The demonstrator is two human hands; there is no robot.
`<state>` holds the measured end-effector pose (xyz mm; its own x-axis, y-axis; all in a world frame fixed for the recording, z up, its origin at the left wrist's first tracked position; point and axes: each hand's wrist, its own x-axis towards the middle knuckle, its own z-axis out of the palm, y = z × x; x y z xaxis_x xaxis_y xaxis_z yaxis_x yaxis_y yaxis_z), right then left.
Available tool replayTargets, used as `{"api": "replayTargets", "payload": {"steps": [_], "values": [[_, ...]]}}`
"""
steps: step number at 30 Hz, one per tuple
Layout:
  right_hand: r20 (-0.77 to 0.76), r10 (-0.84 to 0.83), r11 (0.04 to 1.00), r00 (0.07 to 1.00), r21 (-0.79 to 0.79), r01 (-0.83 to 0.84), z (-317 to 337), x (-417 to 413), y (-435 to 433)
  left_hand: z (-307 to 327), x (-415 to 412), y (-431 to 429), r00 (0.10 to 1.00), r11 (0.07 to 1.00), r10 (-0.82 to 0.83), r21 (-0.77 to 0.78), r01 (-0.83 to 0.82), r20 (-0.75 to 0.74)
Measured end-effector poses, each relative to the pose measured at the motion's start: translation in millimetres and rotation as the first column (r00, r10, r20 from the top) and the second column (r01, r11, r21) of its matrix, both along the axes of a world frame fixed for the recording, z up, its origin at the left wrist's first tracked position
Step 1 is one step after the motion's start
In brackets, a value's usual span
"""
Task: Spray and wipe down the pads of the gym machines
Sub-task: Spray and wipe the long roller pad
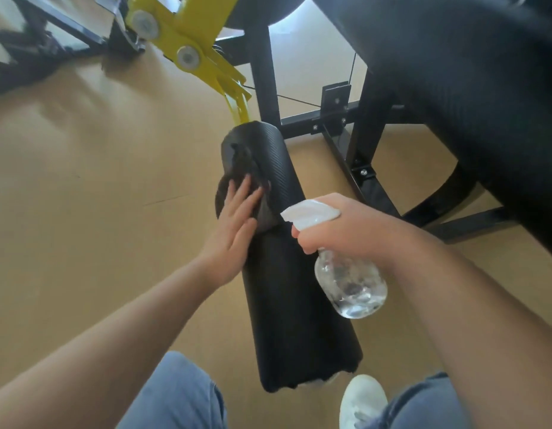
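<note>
A long black roller pad (295, 305) runs from a yellow lever arm (188, 41) down toward my feet. On its upper left side lies a dark cloth (240, 162). My left hand (234, 230) presses flat on that cloth with straight fingers. My right hand (339, 224) grips the white trigger head of a clear spray bottle (350, 286), held just right of the pad with the nozzle pointing left at the pad. A large black seat pad (469, 88) fills the upper right.
The machine's black steel frame (336, 125) and its floor legs stand behind and right of the roller. Tan floor (83, 181) spreads to the left. Another machine's dark base (27, 54) sits at top left. My white shoe (361, 400) is beneath the pad's near end.
</note>
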<state>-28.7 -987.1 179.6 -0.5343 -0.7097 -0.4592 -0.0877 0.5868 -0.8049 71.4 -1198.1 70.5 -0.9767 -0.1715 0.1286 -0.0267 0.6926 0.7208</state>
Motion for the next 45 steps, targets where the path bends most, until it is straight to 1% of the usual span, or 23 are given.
{"api": "replayTargets", "payload": {"steps": [3,5,7,8,9,11,12,13,15,17,20,23,27,29,31,33,36,39,40,42,43,44,45], "values": [[0.053,-0.063,0.997,0.997,-0.035,0.065,1.2,-1.6,4.1,5.6,35.3,9.2,0.96,0.958,-0.277,-0.096,0.271,-0.051],[0.085,-0.132,0.99,0.988,-0.045,0.137,1.8,-3.8,6.6,10.2,36.3,2.1,0.949,0.943,-0.315,-0.117,0.31,-0.028],[0.1,-0.231,0.967,0.968,-0.085,0.24,-0.8,-7.6,7.2,9.4,27.4,-0.9,0.962,0.954,-0.27,-0.148,0.263,-0.031],[0.051,-0.273,0.957,0.961,-0.091,0.277,-1.4,-8.5,6.7,6.9,23.4,1.5,0.976,0.969,-0.214,-0.136,0.206,-0.049],[-0.028,-0.297,0.952,0.954,-0.084,0.294,-1.4,-7.9,6.1,3.1,19.8,6.2,0.988,0.987,-0.135,-0.094,0.129,-0.071],[-0.155,-0.317,0.947,0.936,-0.115,0.301,1.2,-2.1,4.0,-1.4,15.9,20.6,0.991,0.994,0.074,0.083,-0.065,-0.115],[-0.174,-0.332,0.939,0.927,-0.153,0.307,3.0,1.5,2.5,0.0,14.9,28.7,0.976,0.965,0.189,0.204,-0.165,-0.104],[-0.184,-0.342,0.932,0.921,-0.19,0.308,4.3,4.3,0.3,4.0,14.2,33.9,0.951,0.903,0.304,0.335,-0.27,-0.055],[-0.226,-0.359,0.923,0.906,-0.231,0.308,7.6,9.9,-5.9,15.7,10.8,34.9,0.866,0.689,0.492,0.565,-0.454,0.096],[-0.258,-0.382,0.915,0.887,-0.242,0.324,12.3,14.2,-13.1,23.0,8.1,25.9,0.797,0.51,0.581,0.688,-0.516,0.167],[-0.254,-0.399,0.904,0.881,-0.269,0.332,26.2,23.0,-20.7,32.8,7.8,15.6,0.769,0.361,0.604,0.789,-0.498,0.21],[-0.241,-0.435,0.89,0.868,-0.26,0.374,39.3,31.9,-23.5,47.2,8.4,7.6,0.722,0.268,0.654,0.823,-0.501,0.226],[-0.128,-0.463,0.879,0.877,-0.191,0.436,54.1,48.9,-15.2,67.3,10.3,-3.3,0.69,0.232,0.69,0.836,-0.497,0.219],[-0.069,-0.423,0.902,0.904,-0.128,0.412,60.6,57.6,-3.6,78.0,10.2,-7.8,0.672,0.221,0.711,0.843,-0.49,0.204],[-0.121,-0.337,0.942,0.934,-0.037,0.335,62.2,64.6,8.7,88.7,8.3,-10.7,0.669,0.281,0.733,0.839,-0.466,0.126],[-0.173,-0.313,0.943,0.934,0.06,0.328,61.5,72.1,17.5,101.9,6.2,-9.1,0.662,0.35,0.749,0.826,-0.442,0.037],[-0.122,-0.333,0.92,0.935,0.173,0.351,58.6,79.0,34.7,115.5,6.9,-3.2,0.66,0.484,0.747,0.745,-0.459,-0.079],[-0.023,-0.122,0.928,0.992,0.352,0.122,54.5,82.9,47.5,110.0,9.9,6.0,0.755,0.646,0.635,0.647,-0.405,-0.162],[-0.016,-0.08,0.917,0.997,0.39,0.079,52.8,83.0,49.8,104.5,10.8,11.2,0.805,0.703,0.572,0.6,-0.383,-0.157],[-0.037,-0.131,0.924,0.991,0.358,0.136,43.9,76.2,53.9,93.1,18.7,24.2,0.911,0.828,0.391,0.483,-0.285,-0.132],[-0.047,-0.178,0.928,0.983,0.324,0.183,40.8,72.4,55.0,85.5,26.8,30.6,0.966,0.917,0.231,0.359,-0.175,-0.119],[-0.06,-0.227,0.921,0.972,0.312,0.234,38.3,68.7,54.3,79.2,38.6,38.1,0.996,0.987,0.009,0.163,0.006,-0.09],[-0.087,-0.269,0.907,0.959,0.312,0.282,35.2,64.5,51.3,72.9,52.2,45.0,0.968,0.969,-0.246,-0.051,0.243,-0.043]]}}
